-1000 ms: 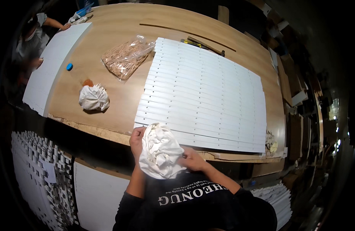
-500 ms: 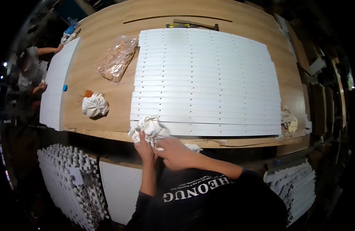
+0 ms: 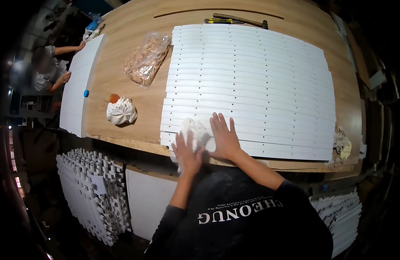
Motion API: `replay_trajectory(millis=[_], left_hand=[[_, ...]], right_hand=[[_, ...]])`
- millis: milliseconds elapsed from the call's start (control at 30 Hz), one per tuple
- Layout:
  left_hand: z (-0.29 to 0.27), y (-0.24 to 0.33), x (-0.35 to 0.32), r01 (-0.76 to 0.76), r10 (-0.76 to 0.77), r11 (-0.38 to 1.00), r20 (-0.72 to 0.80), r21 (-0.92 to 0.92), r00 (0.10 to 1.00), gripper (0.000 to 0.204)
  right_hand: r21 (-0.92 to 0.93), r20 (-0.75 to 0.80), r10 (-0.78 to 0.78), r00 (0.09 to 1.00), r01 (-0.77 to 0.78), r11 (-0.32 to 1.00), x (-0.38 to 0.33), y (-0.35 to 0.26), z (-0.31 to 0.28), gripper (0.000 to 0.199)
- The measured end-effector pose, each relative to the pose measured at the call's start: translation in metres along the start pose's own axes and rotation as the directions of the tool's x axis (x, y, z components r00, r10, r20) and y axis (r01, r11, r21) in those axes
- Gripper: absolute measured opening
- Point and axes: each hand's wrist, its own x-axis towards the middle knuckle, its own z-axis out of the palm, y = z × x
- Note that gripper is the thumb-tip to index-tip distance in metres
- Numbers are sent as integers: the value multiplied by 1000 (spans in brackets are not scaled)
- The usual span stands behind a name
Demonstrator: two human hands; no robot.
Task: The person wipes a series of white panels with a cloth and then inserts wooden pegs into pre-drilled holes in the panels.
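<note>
The left hand [image 3: 187, 152] lies with spread fingers on a white rag [image 3: 194, 130], pressing it on the near edge of the white slats [image 3: 252, 82] that lie side by side on the wooden tabletop [image 3: 122, 26]. The right hand [image 3: 225, 138] rests flat and open on the slats just beside it, holding nothing. The rag seems soft and light, so it is best bunched in the palm. The slats look thin and stiff, and probably slide easily.

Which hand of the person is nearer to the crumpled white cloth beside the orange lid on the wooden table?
Left. The left hand lies on another white rag at the table's near edge, right of the crumpled white cloth. The right hand rests flat on the white slats, farther right.
</note>
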Motion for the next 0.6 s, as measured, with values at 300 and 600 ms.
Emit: replay_trajectory(millis=[300, 600], left_hand=[[8, 14, 93, -6, -14, 994, 188, 105, 982, 60], [-11, 23, 244, -25, 39, 990, 103, -136, 994, 42]], right_hand=[[161, 2, 15, 1000, -15, 987, 5, 10, 5, 107], [440, -132, -39, 990, 94, 893, 14, 38, -15, 91]])
